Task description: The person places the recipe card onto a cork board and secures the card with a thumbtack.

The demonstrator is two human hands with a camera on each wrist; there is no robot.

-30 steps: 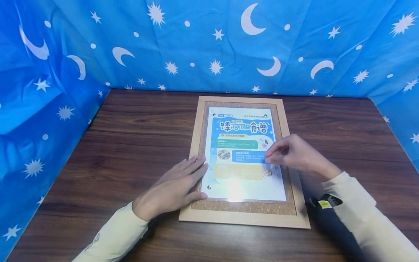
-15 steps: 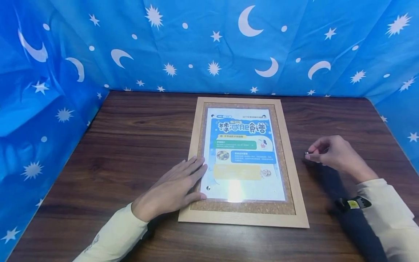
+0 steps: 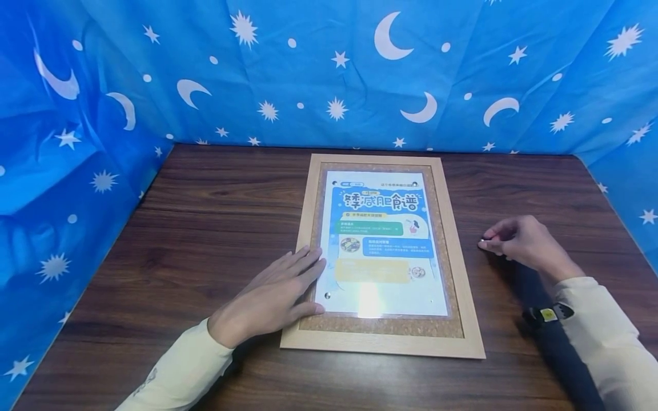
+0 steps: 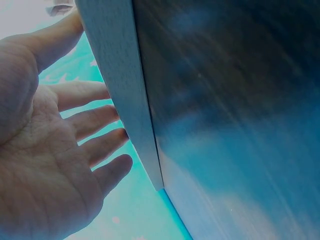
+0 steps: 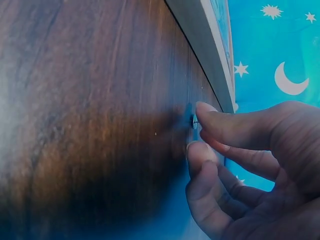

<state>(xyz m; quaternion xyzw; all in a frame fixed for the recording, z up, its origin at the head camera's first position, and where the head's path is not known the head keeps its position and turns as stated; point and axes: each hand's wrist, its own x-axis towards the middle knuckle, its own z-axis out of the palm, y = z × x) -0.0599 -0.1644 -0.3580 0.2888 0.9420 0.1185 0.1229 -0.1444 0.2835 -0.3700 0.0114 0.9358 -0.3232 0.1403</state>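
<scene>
A wood-framed cork board (image 3: 380,327) lies on the table, with a printed blue and white sheet (image 3: 382,228) on it. Silver thumbtacks show at the sheet's upper left, upper right and lower left (image 3: 327,295) corners. My left hand (image 3: 272,291) rests flat over the frame's left side, fingertips on the sheet's edge; the left wrist view shows its fingers spread against the frame's side. To the right of the board, my right hand (image 3: 529,245) is down close to the tabletop. Its thumb and index finger pinch a small thumbtack (image 5: 194,121), pin toward the fingertips.
The dark wood table (image 3: 205,217) extends around the board. Behind and at both sides hangs a blue curtain (image 3: 308,68) with white moons and stars. A bright light reflection lies on the sheet's lower part.
My right hand has moved from over the sheet's right side to the table right of the board, and is now slightly lower at the thumbtack. My left hand has stayed in place.
</scene>
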